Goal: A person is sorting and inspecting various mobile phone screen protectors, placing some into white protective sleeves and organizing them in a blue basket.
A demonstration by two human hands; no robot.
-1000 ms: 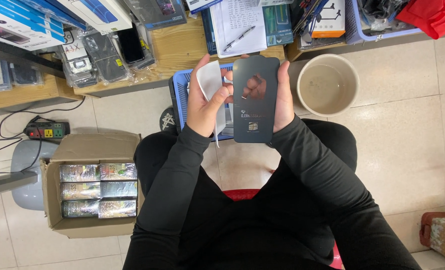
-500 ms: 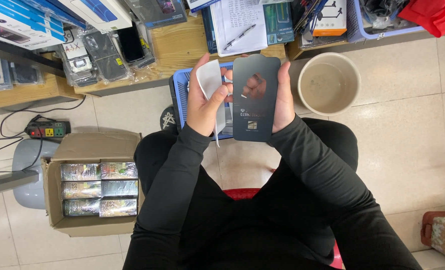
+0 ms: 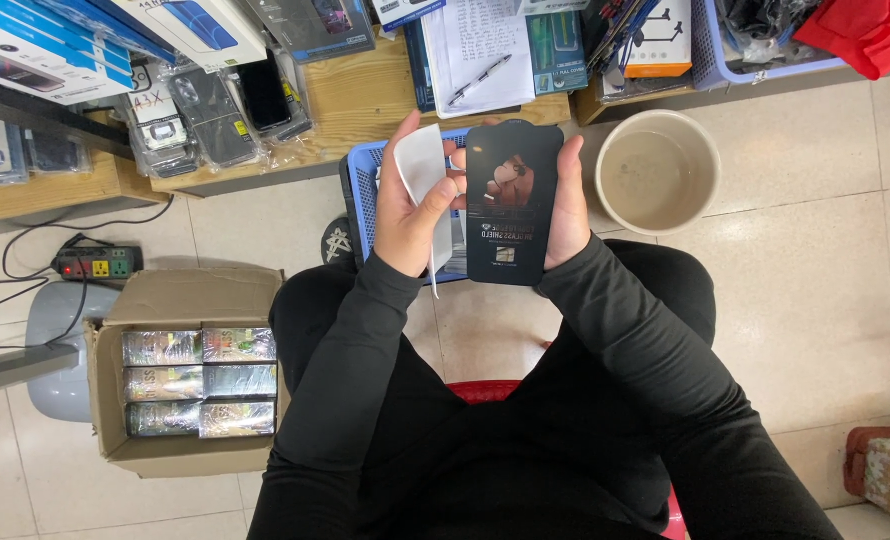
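My right hand [image 3: 568, 205] grips a flat black packet [image 3: 510, 200] with a printed picture on its front, held upright over my lap. My left hand [image 3: 405, 215] pinches a thin white sheet [image 3: 423, 165] just left of the packet, its lower end hanging down past my wrist. Both hands hover above a blue plastic basket [image 3: 359, 200] on the floor. My black sleeves run down to the bottom of the view.
A beige round bucket [image 3: 656, 170] stands right of the basket. An open cardboard box [image 3: 180, 375] of shiny wrapped packs sits at the left. A wooden shelf [image 3: 360, 95] holds phone cases, boxes, paper and a pen. A power strip [image 3: 95, 263] lies at left.
The black packet has slid down a little in my right hand. My left hand still holds the white sheet in about the same place.
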